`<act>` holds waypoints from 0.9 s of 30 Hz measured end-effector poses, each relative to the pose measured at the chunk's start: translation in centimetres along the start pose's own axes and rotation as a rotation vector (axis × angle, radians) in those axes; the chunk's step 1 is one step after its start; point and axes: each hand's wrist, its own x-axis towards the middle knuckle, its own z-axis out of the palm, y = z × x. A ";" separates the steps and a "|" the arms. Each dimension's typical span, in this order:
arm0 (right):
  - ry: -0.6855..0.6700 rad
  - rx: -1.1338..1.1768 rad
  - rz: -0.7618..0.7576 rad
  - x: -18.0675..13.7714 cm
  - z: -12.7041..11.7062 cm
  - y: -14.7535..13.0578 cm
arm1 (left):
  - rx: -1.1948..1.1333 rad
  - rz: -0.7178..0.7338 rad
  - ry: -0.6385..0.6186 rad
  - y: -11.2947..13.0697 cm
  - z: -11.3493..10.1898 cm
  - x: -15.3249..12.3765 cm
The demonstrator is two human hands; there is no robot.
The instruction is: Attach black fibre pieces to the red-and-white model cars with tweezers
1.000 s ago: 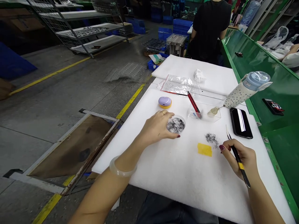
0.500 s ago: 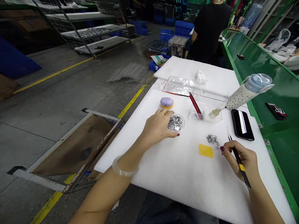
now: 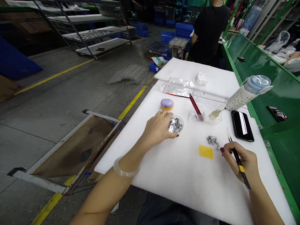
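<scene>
My left hand (image 3: pixel 160 127) curves its thumb and fingers around the left edge of a small round clear dish (image 3: pixel 175 124), which is full of thin dark slivers and lies on the white table. A pair of black tweezers (image 3: pixel 239 162) with a yellow band is held in my right hand (image 3: pixel 245 161), tips pointing away from me. Left of the tweezer tips lies a loose pile of thin black pieces (image 3: pixel 212 141). Just below that pile is a yellow sticky patch (image 3: pixel 205 152).
Farther back are a lilac earbud case (image 3: pixel 167 103), a red utility knife (image 3: pixel 196 107) on a clear tray (image 3: pixel 212 120), and a plastic bag (image 3: pixel 179 87). On the right stand a phone (image 3: pixel 242 126) and a dotted bottle (image 3: pixel 246 92). Beyond the white table (image 3: pixel 168 178), a person (image 3: pixel 211 31) sits.
The dish has shifted slightly left within my left hand's grip. My right hand keeps the tweezers in nearly the same place; the whole view has moved a little.
</scene>
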 end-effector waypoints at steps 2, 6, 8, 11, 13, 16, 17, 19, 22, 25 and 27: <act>0.003 0.000 0.002 0.0 0.0 0.1 | 0.002 0.016 -0.012 0.1 0.4 0.2; -0.013 -0.012 -0.013 0.0 0.0 0.3 | -0.003 0.023 -0.024 -0.2 1.1 0.9; -0.062 -0.023 -0.013 0.0 0.1 0.3 | -0.013 0.036 -0.043 -0.7 1.1 1.0; -0.184 -0.040 0.002 -0.1 0.3 0.3 | -0.029 0.081 -0.077 -1.4 0.9 0.9; -0.206 -0.041 -0.014 -0.1 0.4 0.2 | -0.031 0.106 -0.093 -1.8 0.8 0.8; -0.113 -0.031 -0.067 -0.2 0.3 0.2 | -0.027 0.116 -0.106 -2.0 0.7 0.8; -0.073 -0.032 -0.076 -0.2 0.2 0.3 | -0.026 0.114 -0.110 -2.0 0.7 0.8; 0.004 -0.038 -0.054 -0.2 -0.2 0.5 | -0.027 0.113 -0.117 -2.0 0.8 0.8; 0.077 0.050 0.068 0.0 -0.6 0.8 | -0.034 0.122 -0.120 -2.1 0.8 0.8; 0.109 0.442 0.198 0.7 -1.1 0.6 | -0.050 0.142 -0.118 -2.4 0.9 0.9; 0.127 0.719 0.270 1.2 -1.5 0.3 | -0.044 0.147 -0.122 -2.8 1.2 1.1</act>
